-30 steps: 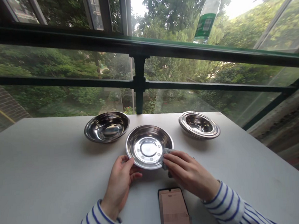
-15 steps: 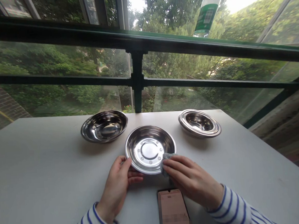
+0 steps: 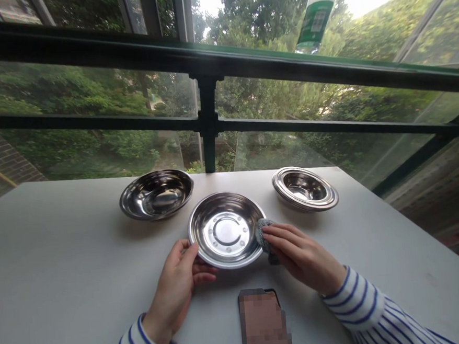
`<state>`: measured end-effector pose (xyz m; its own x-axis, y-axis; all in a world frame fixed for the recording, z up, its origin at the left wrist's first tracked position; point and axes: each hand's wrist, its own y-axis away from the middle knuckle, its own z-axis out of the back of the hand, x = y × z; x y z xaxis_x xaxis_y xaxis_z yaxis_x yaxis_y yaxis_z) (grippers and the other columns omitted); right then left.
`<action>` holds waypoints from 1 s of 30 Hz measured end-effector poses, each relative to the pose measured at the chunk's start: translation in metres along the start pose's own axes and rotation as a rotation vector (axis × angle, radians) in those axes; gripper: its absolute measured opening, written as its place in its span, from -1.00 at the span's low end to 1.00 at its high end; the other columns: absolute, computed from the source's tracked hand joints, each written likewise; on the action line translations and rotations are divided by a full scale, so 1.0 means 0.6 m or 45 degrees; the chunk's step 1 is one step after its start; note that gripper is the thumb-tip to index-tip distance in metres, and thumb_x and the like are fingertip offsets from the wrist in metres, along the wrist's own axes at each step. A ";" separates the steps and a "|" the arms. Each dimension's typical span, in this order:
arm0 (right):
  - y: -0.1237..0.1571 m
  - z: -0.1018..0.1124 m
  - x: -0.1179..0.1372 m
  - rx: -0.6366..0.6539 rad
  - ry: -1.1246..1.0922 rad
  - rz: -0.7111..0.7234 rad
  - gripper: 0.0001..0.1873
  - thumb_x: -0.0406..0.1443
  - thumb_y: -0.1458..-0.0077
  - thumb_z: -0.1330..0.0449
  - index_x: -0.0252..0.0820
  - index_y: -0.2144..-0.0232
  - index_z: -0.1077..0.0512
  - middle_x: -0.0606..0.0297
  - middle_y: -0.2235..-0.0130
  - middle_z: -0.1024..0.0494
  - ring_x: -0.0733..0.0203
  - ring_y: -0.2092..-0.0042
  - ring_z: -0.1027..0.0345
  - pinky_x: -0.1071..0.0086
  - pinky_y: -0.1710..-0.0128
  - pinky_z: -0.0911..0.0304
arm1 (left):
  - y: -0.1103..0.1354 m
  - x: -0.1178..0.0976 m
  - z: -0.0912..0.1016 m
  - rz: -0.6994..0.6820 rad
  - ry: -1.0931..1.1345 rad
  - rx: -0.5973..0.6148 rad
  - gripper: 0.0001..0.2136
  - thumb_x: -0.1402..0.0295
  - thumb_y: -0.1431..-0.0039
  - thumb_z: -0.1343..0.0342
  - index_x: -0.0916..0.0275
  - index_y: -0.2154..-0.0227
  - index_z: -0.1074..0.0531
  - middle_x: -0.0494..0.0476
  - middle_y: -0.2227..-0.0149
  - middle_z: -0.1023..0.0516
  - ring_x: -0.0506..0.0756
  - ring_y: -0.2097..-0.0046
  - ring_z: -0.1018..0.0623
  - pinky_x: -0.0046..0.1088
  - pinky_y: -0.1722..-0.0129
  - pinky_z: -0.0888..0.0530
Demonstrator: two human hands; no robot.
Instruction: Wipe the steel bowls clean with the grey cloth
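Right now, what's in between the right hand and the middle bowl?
In the head view, a bunched-up grey cloth is between the right hand and the middle bowl, at the bowl's rim.

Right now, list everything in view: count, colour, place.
Round steel bowl: one, silver, table centre
Second steel bowl: one, silver, back left
Seemingly nested steel bowls: count unclear, silver, back right
Textured wad: one, grey, centre bowl's rim
Smartphone: one, black-edged, front
Table: one, white, foreground
Metal railing: one, dark green, behind
Plastic bottle: one, clear, green-labelled, above railing
Trees: several, green, outside
Brick wall: one, brown, left
Striped sleeves: two, blue-white, bottom
Left hand: one, on centre bowl
Right hand: one, holding wad
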<state>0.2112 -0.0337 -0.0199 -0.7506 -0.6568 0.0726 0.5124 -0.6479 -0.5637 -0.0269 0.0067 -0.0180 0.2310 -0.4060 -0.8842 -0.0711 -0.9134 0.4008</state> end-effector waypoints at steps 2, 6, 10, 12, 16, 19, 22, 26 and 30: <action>0.005 0.001 0.010 0.042 0.012 0.020 -0.68 -0.46 -0.16 0.00 -0.35 0.03 -0.34 0.01 0.05 -0.47 0.05 -0.04 -0.30 0.13 0.06 -0.38 | 0.000 0.000 0.001 0.001 0.004 0.000 -0.89 0.37 -0.02 -0.09 0.23 0.40 -0.27 0.00 0.57 -0.49 0.03 0.54 -0.51 -0.47 0.57 -0.48; 0.007 0.005 0.022 0.129 -0.030 0.096 -0.68 -0.45 -0.16 -0.02 -0.37 0.03 -0.35 0.01 0.04 -0.47 0.05 -0.04 -0.29 0.16 0.06 -0.38 | 0.001 0.001 0.004 -0.001 -0.020 0.030 -0.87 0.34 0.00 -0.11 0.23 0.42 -0.29 0.01 0.60 -0.47 0.04 0.56 -0.50 -0.50 0.61 -0.45; 0.000 0.009 -0.006 0.037 -0.107 0.024 -0.68 -0.44 -0.19 0.03 -0.32 0.03 -0.34 0.02 0.09 -0.50 0.10 -0.01 -0.33 0.18 0.07 -0.39 | 0.000 0.001 0.004 0.002 -0.016 0.021 -0.84 0.32 0.03 -0.13 0.24 0.41 -0.30 0.02 0.58 -0.48 0.05 0.55 -0.51 -0.52 0.65 -0.42; 0.002 0.010 -0.009 0.024 -0.114 0.002 -0.68 -0.44 -0.19 0.03 -0.31 0.02 -0.33 0.02 0.09 -0.49 0.10 -0.01 -0.33 0.18 0.07 -0.39 | -0.001 0.002 0.004 0.001 -0.007 0.014 -0.85 0.32 0.02 -0.13 0.24 0.41 -0.30 0.02 0.58 -0.49 0.04 0.55 -0.51 -0.51 0.63 -0.44; 0.013 0.011 0.017 0.129 -0.114 0.063 -0.67 -0.46 -0.16 0.00 -0.37 0.02 -0.32 -0.01 0.03 -0.46 0.07 -0.06 -0.28 0.19 0.04 -0.37 | 0.002 0.001 0.003 -0.011 -0.007 0.011 -0.87 0.33 0.00 -0.11 0.24 0.42 -0.29 0.01 0.57 -0.49 0.02 0.53 -0.49 -0.45 0.57 -0.49; 0.011 0.012 0.018 0.125 -0.154 0.080 -0.68 -0.46 -0.17 0.01 -0.35 0.02 -0.33 0.01 0.05 -0.47 0.09 -0.05 -0.29 0.20 0.04 -0.37 | 0.003 -0.002 0.003 -0.006 -0.033 0.035 -0.86 0.32 0.01 -0.11 0.24 0.44 -0.29 0.02 0.61 -0.47 0.03 0.56 -0.48 -0.49 0.61 -0.45; 0.005 0.012 0.001 0.046 -0.190 0.041 -0.68 -0.45 -0.18 0.03 -0.31 0.02 -0.33 0.02 0.09 -0.50 0.12 -0.02 -0.33 0.21 0.06 -0.39 | 0.002 -0.002 0.003 -0.005 -0.033 0.047 -0.86 0.31 0.02 -0.12 0.24 0.45 -0.29 0.02 0.62 -0.46 0.03 0.56 -0.48 -0.51 0.62 -0.44; 0.008 0.014 0.011 0.063 -0.185 0.019 -0.67 -0.46 -0.17 0.02 -0.32 0.02 -0.33 0.01 0.08 -0.49 0.10 -0.03 -0.32 0.20 0.05 -0.38 | 0.001 0.001 0.003 -0.016 -0.013 0.014 -0.86 0.32 0.02 -0.12 0.24 0.44 -0.30 0.01 0.58 -0.48 0.03 0.53 -0.48 -0.45 0.58 -0.48; 0.013 0.015 0.026 0.118 -0.200 0.071 -0.67 -0.46 -0.17 0.02 -0.36 0.02 -0.32 0.01 0.05 -0.48 0.10 -0.04 -0.31 0.22 0.05 -0.38 | 0.002 0.002 0.004 -0.028 -0.038 0.032 -0.85 0.29 0.03 -0.13 0.24 0.45 -0.30 0.01 0.58 -0.46 0.03 0.53 -0.46 -0.45 0.60 -0.48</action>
<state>0.2075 -0.0524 -0.0158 -0.6494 -0.7401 0.1747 0.5931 -0.6367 -0.4928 -0.0288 0.0053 -0.0190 0.2037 -0.3860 -0.8997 -0.0904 -0.9225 0.3753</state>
